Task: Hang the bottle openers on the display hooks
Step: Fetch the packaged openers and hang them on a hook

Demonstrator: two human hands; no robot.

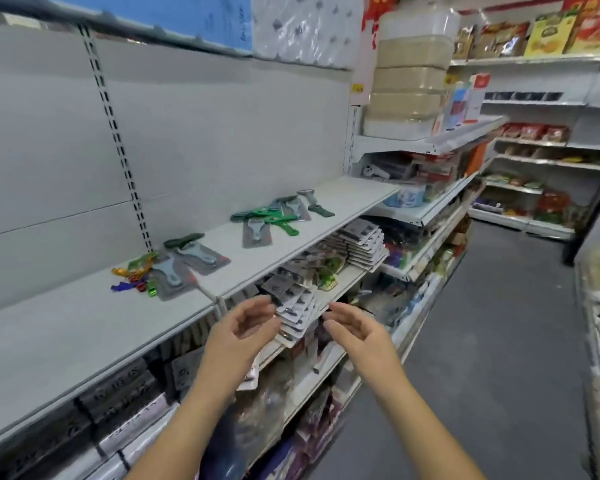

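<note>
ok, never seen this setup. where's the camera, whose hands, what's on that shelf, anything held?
No robot here: one wide-angle camera sits on a person's head, looking forward and down along a shop aisle. The two bare arms coming in from below are that person's. The left hand and right hand hover before the shelf edge, fingers loosely curled, holding nothing. On the white shelf lie carded bottle openers with green handles, in three loose groups. Beside the nearest group lies a small heap of colourful trinkets. I see no display hooks on the grey back panel.
</note>
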